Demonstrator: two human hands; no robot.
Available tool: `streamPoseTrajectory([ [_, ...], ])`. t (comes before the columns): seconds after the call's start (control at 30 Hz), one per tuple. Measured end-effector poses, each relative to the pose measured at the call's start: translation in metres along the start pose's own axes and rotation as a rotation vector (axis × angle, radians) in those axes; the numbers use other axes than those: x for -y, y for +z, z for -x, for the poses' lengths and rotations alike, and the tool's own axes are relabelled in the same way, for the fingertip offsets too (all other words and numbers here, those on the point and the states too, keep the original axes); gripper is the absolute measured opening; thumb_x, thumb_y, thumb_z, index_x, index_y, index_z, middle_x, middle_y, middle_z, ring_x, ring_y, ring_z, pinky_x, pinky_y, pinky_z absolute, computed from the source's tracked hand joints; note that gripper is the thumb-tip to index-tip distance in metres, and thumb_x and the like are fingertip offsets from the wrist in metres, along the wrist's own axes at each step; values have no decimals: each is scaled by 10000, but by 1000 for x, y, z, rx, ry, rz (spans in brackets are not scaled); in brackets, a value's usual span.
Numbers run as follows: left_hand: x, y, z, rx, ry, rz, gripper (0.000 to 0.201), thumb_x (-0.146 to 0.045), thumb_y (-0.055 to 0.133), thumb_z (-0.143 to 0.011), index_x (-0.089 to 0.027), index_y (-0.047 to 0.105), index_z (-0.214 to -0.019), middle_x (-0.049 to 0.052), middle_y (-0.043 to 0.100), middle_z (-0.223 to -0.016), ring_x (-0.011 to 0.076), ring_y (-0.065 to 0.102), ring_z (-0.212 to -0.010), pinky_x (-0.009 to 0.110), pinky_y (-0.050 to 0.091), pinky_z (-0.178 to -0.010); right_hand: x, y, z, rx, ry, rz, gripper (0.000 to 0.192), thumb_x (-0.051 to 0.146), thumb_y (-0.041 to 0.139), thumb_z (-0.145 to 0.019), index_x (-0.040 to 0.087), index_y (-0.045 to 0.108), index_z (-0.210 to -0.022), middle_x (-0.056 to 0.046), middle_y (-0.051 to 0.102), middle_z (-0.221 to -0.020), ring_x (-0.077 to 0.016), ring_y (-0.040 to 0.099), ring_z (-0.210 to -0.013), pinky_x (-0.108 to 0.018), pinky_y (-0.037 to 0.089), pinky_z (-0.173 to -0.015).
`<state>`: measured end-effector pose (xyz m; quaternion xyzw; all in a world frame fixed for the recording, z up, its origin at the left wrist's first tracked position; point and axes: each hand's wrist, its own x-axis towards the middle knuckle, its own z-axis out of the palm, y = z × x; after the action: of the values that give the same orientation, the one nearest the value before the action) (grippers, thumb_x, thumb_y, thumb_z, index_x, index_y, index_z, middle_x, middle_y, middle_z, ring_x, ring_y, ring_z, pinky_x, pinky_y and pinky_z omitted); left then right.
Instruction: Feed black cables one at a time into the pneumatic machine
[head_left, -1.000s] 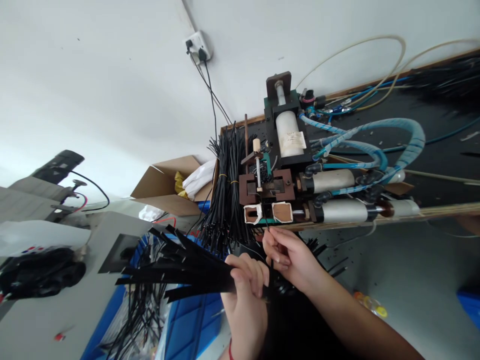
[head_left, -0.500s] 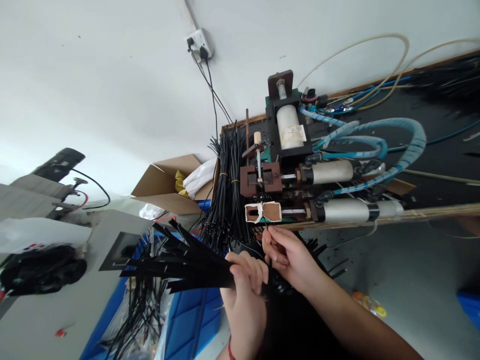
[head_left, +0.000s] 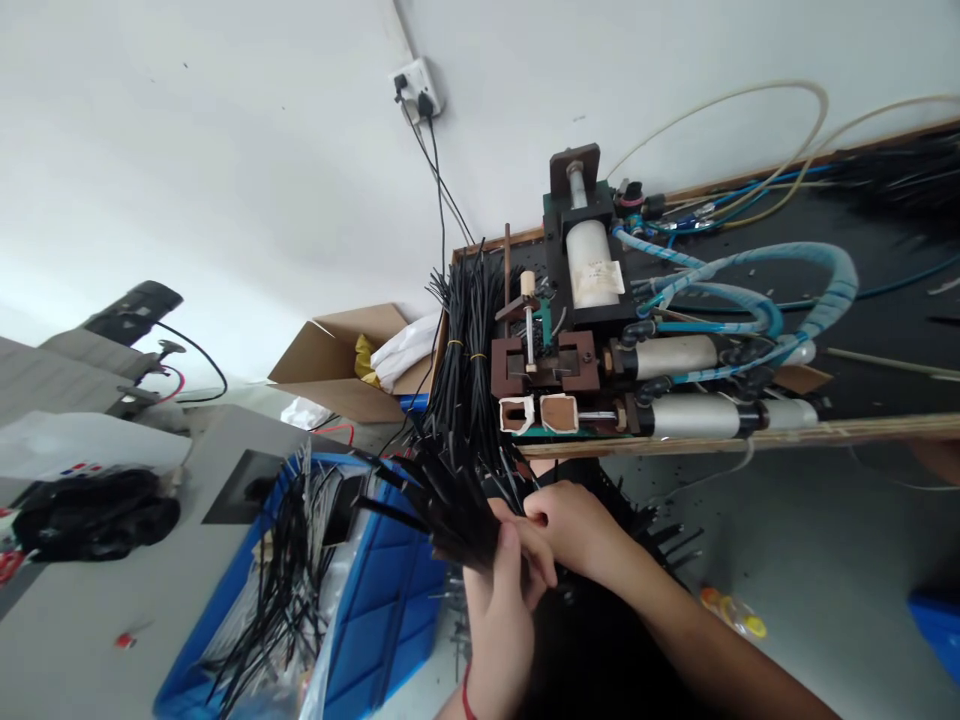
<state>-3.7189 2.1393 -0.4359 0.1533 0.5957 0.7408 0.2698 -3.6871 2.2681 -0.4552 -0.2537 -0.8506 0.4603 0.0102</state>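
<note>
Below the pneumatic press (head_left: 577,350), at six o'clock: left hand (head_left: 501,590) fisted around black strip bundle (head_left: 442,500), right hand (head_left: 574,525) fingertips pinching into it.

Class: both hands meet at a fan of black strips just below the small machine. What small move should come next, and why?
Probably the right hand should pinch one strip from the fan held by the left hand and lift it toward the machine's white-edged openings, which look unfilled.
</note>
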Motion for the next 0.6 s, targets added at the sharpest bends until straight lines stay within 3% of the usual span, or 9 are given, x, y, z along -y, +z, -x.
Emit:
streamPoseTrajectory([
  [0.1,2,-3,-1,15,10,47,462,-447,575,-1075,-168,582,-706,-6,563,-611,66,356,-473,241,220,-483,5,-4,1,37,83,139,379,286,746,-820,214,503,-538,11,513,-574,-149,374,-548,-328,207,-594],
  [0.23,4,-5,0,34,-39,39,456,-474,624,-1051,-158,610,-723,-16,542,-600,50,329,-445,242,169,-465,12,-16,7,163,84,242,132,344,722,-866,232,743,-799,-57,727,-799,-212,605,-691,-320,262,-603],
  [0.3,4,-5,0,45,-49,24,501,-490,639,-1042,-150,607,-676,-25,496,-564,46,311,-437,240,158,-457,15,-23,11,216,58,302,182,352,683,-909,221,778,-828,-90,766,-850,-248,675,-758,-329,269,-606],
  [0.43,3,-4,-2,52,-70,28,487,-491,675,-1024,-152,620,-677,-16,532,-556,54,362,-431,222,182,-431,12,-33,20,243,-14,377,392,349,594,-995,190,744,-669,-117,754,-769,-269,703,-751,-348,257,-600],
  [0.5,3,-3,-4,65,-73,26,467,-495,678,-1021,-157,632,-702,-6,572,-574,62,407,-428,214,212,-422,8,-36,23,177,-39,350,410,347,595,-1002,191,734,-650,-104,731,-726,-252,682,-712,-343,263,-598],
  [0.6,3,-3,-5,87,-53,-14,500,-513,644,-1037,-151,641,-692,13,617,-602,62,434,-412,212,231,-413,7,-37,25,-107,-73,78,356,364,552,-1040,210,800,-836,-54,701,-680,-203,620,-621,-320,313,-590],
])
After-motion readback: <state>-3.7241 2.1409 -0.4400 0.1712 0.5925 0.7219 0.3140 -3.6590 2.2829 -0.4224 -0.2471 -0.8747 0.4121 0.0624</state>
